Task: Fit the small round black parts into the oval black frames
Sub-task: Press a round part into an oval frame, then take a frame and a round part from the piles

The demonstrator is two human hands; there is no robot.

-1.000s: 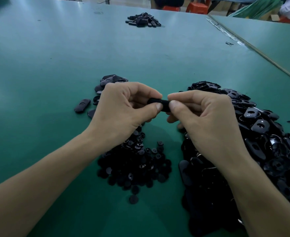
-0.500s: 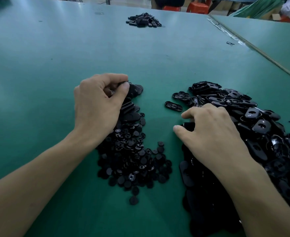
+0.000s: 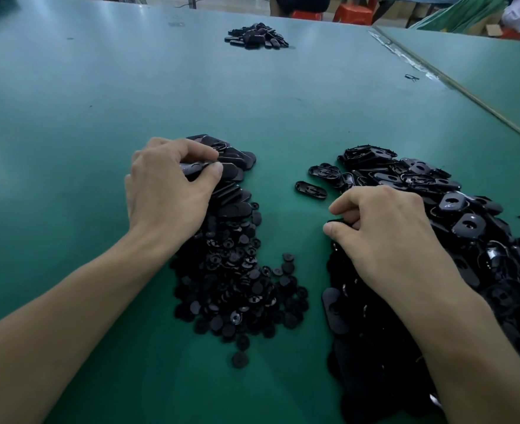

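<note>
Parted since before, my left hand (image 3: 166, 191) grips an assembled frame (image 3: 192, 171); my right hand (image 3: 387, 231) rim-pinches an empty frame (image 3: 339, 221), probably light, stiff, slippery.

A heap of small round black parts (image 3: 237, 286), flat discs with some showing a slotted hub, spreads across the middle of the green tabletop (image 3: 99, 148). A stray disc (image 3: 240, 360) lies just off its near edge. To the right sprawls a larger heap of glossy oval black frames (image 3: 466, 228), jumbled at all angles. A single frame (image 3: 310, 190) lies hollow side up just left of it. Smooth-backed ovals (image 3: 234, 203) overlap in a row beyond the discs, where the left hand (image 3: 170, 191) pinches one oval (image 3: 196, 170). The right hand (image 3: 387, 237) pinches a dark piece (image 3: 339, 221) at the frame heap's edge. A far pile (image 3: 256, 36) sits well apart.
</note>
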